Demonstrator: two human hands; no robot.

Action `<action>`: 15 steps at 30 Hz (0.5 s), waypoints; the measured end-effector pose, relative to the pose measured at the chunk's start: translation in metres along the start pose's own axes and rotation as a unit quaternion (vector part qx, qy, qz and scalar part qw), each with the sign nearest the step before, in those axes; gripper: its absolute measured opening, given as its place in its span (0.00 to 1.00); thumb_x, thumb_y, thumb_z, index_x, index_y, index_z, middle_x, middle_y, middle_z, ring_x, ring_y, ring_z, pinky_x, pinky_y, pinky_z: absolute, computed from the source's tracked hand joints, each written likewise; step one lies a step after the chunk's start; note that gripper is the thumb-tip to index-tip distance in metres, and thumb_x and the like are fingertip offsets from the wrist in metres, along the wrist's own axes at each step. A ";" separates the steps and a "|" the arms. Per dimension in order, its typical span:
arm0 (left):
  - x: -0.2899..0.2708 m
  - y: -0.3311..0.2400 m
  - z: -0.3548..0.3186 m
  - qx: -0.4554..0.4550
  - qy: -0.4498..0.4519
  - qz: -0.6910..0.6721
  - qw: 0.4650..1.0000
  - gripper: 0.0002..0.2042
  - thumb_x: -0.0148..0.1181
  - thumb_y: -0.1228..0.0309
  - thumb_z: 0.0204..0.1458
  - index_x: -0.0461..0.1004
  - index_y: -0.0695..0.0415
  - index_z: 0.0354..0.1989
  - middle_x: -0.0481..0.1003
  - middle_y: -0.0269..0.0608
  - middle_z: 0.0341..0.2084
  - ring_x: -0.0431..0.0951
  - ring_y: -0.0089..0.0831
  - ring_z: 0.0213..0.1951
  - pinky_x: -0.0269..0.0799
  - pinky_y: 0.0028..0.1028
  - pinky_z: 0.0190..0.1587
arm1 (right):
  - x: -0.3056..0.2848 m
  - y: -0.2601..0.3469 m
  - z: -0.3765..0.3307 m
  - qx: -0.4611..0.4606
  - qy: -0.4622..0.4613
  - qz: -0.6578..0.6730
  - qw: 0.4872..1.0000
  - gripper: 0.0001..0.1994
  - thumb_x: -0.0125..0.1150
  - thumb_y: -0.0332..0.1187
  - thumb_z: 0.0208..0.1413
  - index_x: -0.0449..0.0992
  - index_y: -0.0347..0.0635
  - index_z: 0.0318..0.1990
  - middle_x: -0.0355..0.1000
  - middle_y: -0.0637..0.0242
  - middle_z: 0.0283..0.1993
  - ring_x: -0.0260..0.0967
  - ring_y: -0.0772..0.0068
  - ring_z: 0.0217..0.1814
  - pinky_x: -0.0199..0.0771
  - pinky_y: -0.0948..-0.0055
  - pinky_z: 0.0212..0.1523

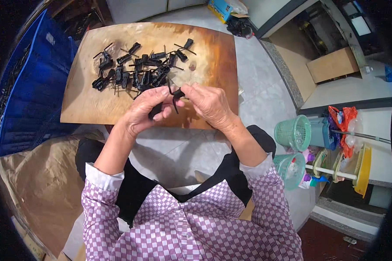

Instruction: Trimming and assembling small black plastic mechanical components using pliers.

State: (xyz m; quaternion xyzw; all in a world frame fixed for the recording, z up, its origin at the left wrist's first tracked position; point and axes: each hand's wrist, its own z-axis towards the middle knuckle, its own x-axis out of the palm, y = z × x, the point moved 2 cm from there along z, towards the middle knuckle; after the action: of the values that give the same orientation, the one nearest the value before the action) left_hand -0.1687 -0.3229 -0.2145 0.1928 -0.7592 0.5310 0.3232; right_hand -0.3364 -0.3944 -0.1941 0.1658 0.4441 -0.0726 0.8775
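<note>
Both my hands meet over the near edge of a wooden board (213, 52). Between the fingertips is a small black plastic part (177, 93) with thin prongs sticking out above and below. My left hand (146, 108) is closed on its left side, and another dark piece (155, 112) shows under those fingers. My right hand (209, 103) pinches the part from the right with thumb and forefinger. Just beyond my hands lies a loose pile of similar black plastic parts (146, 78), several with thin sticks jutting out.
A tall blue bin (30, 87) stands at the left, above brown crumpled paper (43, 187). Green plastic baskets (287, 135) and a rack with a yellow end (363, 172) are at the right. A cardboard box (333, 65) sits on a shelf at the far right.
</note>
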 end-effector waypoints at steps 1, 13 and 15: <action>-0.001 0.000 0.000 0.000 0.001 -0.003 1.000 0.15 0.49 0.62 0.57 0.69 0.61 0.46 0.74 0.41 0.30 0.69 0.15 0.19 0.60 0.11 0.16 | 0.000 0.002 0.001 -0.013 -0.003 0.005 1.000 0.16 0.62 0.27 0.41 0.70 0.42 0.40 0.68 0.64 0.26 0.69 0.65 0.24 0.69 0.69 0.23; -0.002 0.005 0.001 -0.015 0.019 -0.016 1.000 0.13 0.55 0.67 0.53 0.67 0.57 0.45 0.74 0.39 0.27 0.68 0.16 0.18 0.57 0.12 0.15 | 0.001 0.008 -0.004 0.003 -0.034 0.102 0.994 0.18 0.61 0.28 0.45 0.68 0.43 0.46 0.67 0.63 0.28 0.69 0.70 0.25 0.70 0.72 0.25; -0.005 0.004 0.003 0.015 -0.028 0.034 0.999 0.14 0.58 0.69 0.51 0.66 0.55 0.46 0.74 0.39 0.27 0.68 0.17 0.18 0.57 0.14 0.15 | 0.007 0.008 -0.006 0.030 -0.055 0.143 0.988 0.18 0.60 0.27 0.47 0.66 0.43 0.48 0.67 0.62 0.28 0.69 0.72 0.26 0.70 0.73 0.25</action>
State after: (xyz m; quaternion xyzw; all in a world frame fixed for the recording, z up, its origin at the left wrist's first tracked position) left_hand -0.1687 -0.3240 -0.2212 0.1868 -0.7656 0.5477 0.2810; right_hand -0.3351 -0.3847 -0.2014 0.2499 0.3648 0.0318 0.8964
